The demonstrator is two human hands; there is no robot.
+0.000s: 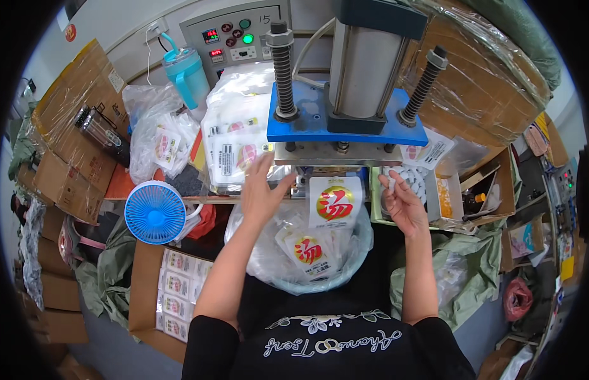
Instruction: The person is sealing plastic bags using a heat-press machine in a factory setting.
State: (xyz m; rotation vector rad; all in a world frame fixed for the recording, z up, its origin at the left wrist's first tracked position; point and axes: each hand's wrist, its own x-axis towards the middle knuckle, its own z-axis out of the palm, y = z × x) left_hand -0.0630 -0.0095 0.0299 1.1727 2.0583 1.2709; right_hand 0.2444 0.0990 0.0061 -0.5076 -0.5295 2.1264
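My left hand (264, 193) is open, its fingers apart, beside the front edge of a stack of printed white plastic pouches (228, 149). It holds nothing that I can see. My right hand (405, 206) is raised in front of a bin of small white plastic pieces (411, 179), and its fingertips pinch a small white piece (390, 183). Between the hands, a white pouch with a red and gold print (335, 201) hangs at the front of a blue press (307, 126). Below it, more such pouches (309, 249) lie in a plastic-lined tub (297, 288).
A blue fan (155, 212) and a turquoise tumbler (190, 82) stand to the left. A control box (234, 38) is at the back. At lower left, a cardboard box (145, 285) holds packed pouches. A tray of orange bits (444, 196) is right of the bin.
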